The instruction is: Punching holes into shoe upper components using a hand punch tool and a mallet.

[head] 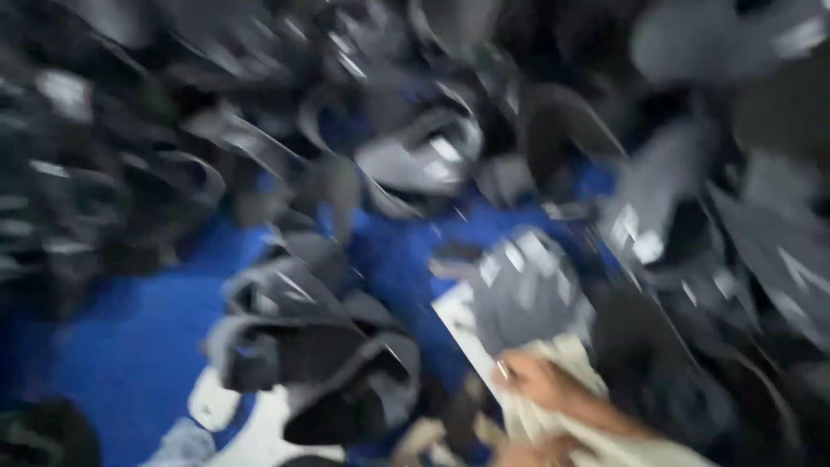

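Blue sheeting (130,346) shows at the left under a blurred heap of dark grey shoe pieces (311,346). Right of it, the right hand (536,380) grips a pale cloth (571,415), fingers closed on it. Whether the left hand shows, blur hides.

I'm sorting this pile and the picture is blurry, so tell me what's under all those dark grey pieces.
A blue surface shows under the dark grey pieces, between and beside them. A hand grips pale cloth at the lower right. Whatever lies beneath the pieces themselves is covered, and blur hides detail.
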